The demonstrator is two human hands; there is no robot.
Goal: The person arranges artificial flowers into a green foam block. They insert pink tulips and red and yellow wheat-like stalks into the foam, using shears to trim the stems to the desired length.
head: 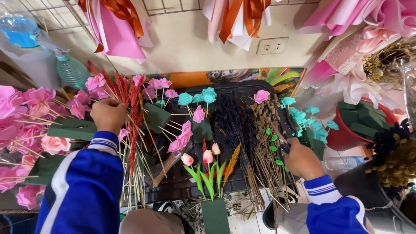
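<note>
We look down on a black crate [242, 89] crowded with craft flowers, its rim showing at the back under the wall. To our left lies the biggest mass, a heap of pink paper roses [26, 108] on wooden skewers, some stuck into flat green foam blocks [71, 128]. In the middle of the crate stands a sheaf of dark navy dried stems [234, 123], and just beside it a bundle of brown dried stems [264, 138] dotted with small green leaves. On the far right a red bucket [346, 136] holds more green foam pieces, with teal paper roses [310, 119] in front of it.

Our left hand [108, 115], sleeve blue with white stripes, is closed in a fist round the top of a bunch of red dried grass stalks [130, 112] and pale skewers, which hang down across the crate edge. Our right hand [301, 160] is curled at the right side of the brown bundle, touching its stems; dark handles [284, 148], seemingly scissors, poke out at the fingers, but we cannot tell how firmly it grips.

Near the front, a small green foam block [214, 214] carries pink tulips [208, 157] and one orange wheat ear [233, 158]
</note>
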